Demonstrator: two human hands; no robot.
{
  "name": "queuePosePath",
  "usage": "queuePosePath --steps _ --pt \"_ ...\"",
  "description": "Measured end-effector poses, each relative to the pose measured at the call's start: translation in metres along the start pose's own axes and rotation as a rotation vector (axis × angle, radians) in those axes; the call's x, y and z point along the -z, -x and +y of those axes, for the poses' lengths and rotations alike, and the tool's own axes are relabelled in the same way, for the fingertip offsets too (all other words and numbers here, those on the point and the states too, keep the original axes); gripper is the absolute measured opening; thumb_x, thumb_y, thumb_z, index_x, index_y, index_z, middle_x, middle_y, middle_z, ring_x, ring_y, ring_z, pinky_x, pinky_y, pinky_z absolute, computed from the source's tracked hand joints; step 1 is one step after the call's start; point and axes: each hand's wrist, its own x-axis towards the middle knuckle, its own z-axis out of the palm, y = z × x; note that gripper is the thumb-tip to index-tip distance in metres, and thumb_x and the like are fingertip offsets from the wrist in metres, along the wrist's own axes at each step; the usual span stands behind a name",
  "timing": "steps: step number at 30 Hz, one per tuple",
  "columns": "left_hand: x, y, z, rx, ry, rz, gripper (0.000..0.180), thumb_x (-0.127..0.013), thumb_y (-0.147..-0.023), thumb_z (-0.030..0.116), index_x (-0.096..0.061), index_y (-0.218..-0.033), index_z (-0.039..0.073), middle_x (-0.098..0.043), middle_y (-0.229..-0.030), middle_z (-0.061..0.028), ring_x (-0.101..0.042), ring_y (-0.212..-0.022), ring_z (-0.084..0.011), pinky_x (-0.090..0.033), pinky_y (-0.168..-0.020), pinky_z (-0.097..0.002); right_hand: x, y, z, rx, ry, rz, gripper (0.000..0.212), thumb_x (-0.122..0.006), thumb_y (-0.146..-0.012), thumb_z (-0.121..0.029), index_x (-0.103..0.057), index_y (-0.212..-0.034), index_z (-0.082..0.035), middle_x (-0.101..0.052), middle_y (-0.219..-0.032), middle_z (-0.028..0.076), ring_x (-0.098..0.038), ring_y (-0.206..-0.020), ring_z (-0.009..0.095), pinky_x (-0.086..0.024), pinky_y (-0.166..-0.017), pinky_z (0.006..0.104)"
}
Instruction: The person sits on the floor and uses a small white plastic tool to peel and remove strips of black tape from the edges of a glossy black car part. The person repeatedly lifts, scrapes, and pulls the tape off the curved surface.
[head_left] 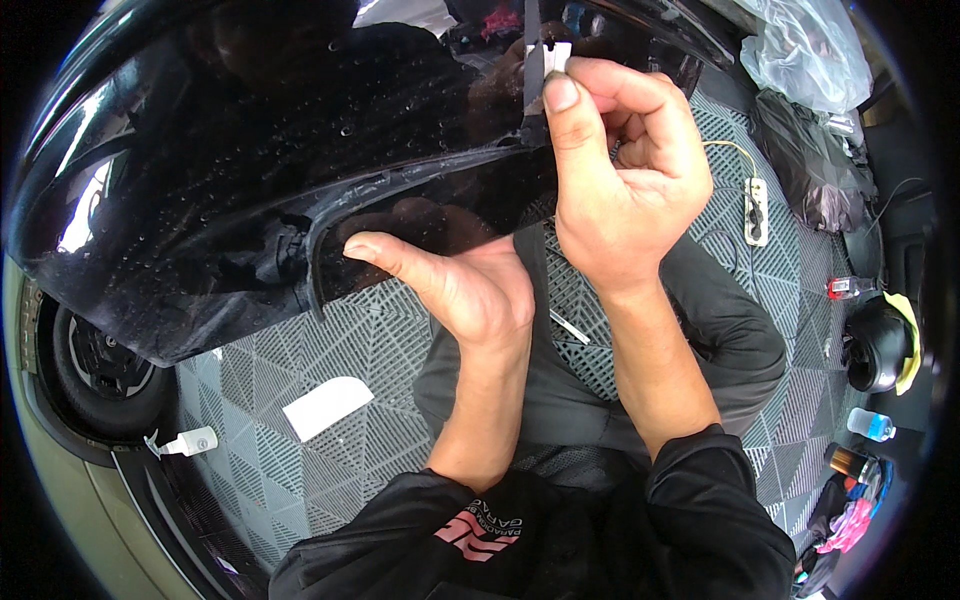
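A glossy black car bumper (230, 140), dotted with droplets, fills the upper left. My left hand (470, 290) is at its lower edge, palm up; the thumb stretches across the front, and the other fingers are hidden behind the panel. Farther up, my right hand (635, 165) pinches a small white flat piece (557, 58) between thumb and forefinger. That piece lies against the bumper beside a narrow dark grey strip (532, 70). The remaining right fingers are curled in.
On the grey tiled floor (250, 400) lie a white sheet (328, 408) and a white spray bottle (190, 442). A power strip (756, 212) and plastic bags (810, 160) are at right, with a water bottle (871, 424) lower down. A wheel (100, 360) stands at left.
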Motion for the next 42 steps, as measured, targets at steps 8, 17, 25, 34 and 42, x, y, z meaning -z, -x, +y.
queuePosePath --steps 8,17,25,34,42 --pt "-0.0006 0.0016 -0.0001 -0.016 -0.027 0.026 0.088 -0.037 -0.096 0.078 -0.039 -0.152 0.011 -0.043 -0.153 -0.0092 -0.04 -0.143 -0.0292 -0.033 -0.123 -0.0481 0.0035 0.0025 -0.0026 -0.009 -0.006 -0.055 0.01 -0.074 -0.09 0.004 -0.069 -0.097 0.003 -0.063 -0.09 0.004 -0.063 -0.066 0.005 -0.051 -0.056 0.0173" --pt "-0.0003 0.001 0.0001 0.007 -0.005 0.003 0.089 -0.037 -0.096 0.079 -0.038 -0.153 0.01 -0.041 -0.154 -0.01 -0.039 -0.144 -0.0292 -0.032 -0.123 -0.0484 -0.0005 0.0004 0.0007 -0.003 -0.009 0.0 0.009 -0.075 -0.089 0.003 -0.07 -0.097 0.001 -0.063 -0.087 0.003 -0.062 -0.065 0.003 -0.049 -0.054 0.0165" --pt "-0.0025 0.0015 -0.0005 -0.011 -0.029 0.013 0.09 -0.037 -0.095 0.079 -0.036 -0.154 0.011 -0.04 -0.156 -0.0102 -0.037 -0.145 -0.0297 -0.031 -0.123 -0.0484 0.0032 0.0004 -0.0001 0.004 -0.009 -0.04 0.01 -0.076 -0.088 0.004 -0.071 -0.096 0.001 -0.064 -0.087 0.003 -0.062 -0.064 0.004 -0.049 -0.054 0.0167" --pt "-0.0024 0.0019 -0.0011 -0.005 -0.042 -0.017 0.09 -0.036 -0.096 0.079 -0.036 -0.154 0.01 -0.04 -0.156 -0.0101 -0.037 -0.145 -0.0288 -0.032 -0.123 -0.0468 -0.0016 -0.003 0.0011 -0.027 -0.043 0.031 0.009 -0.076 -0.088 0.004 -0.071 -0.095 0.001 -0.065 -0.086 0.003 -0.062 -0.065 0.003 -0.049 -0.054 0.0171" --pt "0.001 0.0006 -0.0027 -0.011 -0.025 0.004 0.089 -0.034 -0.097 0.078 -0.036 -0.154 0.009 -0.039 -0.157 -0.0099 -0.039 -0.144 -0.0285 -0.032 -0.123 -0.0465 0.0026 0.001 -0.0003 -0.007 0.001 -0.027 0.01 -0.078 -0.086 0.002 -0.073 -0.094 0.0 -0.066 -0.084 0.003 -0.061 -0.065 0.004 -0.047 -0.055 0.0176"
